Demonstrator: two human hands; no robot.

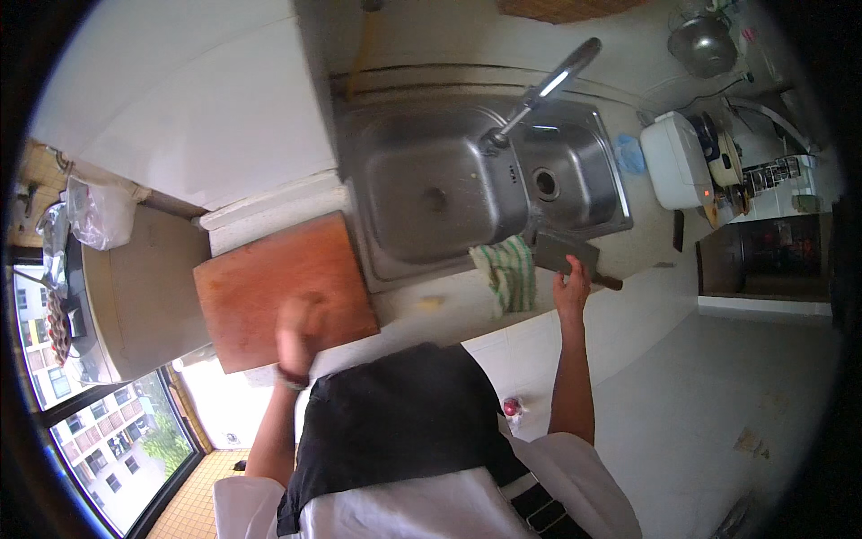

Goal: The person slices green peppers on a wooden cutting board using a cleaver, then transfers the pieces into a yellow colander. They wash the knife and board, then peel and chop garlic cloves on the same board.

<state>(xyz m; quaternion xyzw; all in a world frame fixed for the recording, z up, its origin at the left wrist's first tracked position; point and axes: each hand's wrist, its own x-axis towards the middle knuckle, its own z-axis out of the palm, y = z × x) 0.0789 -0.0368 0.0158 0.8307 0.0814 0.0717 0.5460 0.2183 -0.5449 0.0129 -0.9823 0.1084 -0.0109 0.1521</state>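
A reddish-brown wooden cutting board (269, 276) lies on the counter left of the sink. My left hand (297, 333), blurred by motion, is over its front part; nothing can be made out in it. A dark-bladed cleaver (555, 252) rests at the sink's front right edge, its brown handle pointing right. Over the blade, close to the handle, is my right hand (572, 286) with fingers apart; whether it touches the metal is unclear. Beside the cleaver, a green-and-white striped cloth (508, 276) drapes across the sink's front rim. A small yellowish piece (429, 302) sits on the counter between cloth and board.
Behind the counter edge is a two-basin steel sink (431, 195) with a tall faucet (539, 94). To the right stand a blue plastic bag (630, 153) and a white appliance (675, 162) with a lit red light. A tall pale panel (182, 94) bounds the left.
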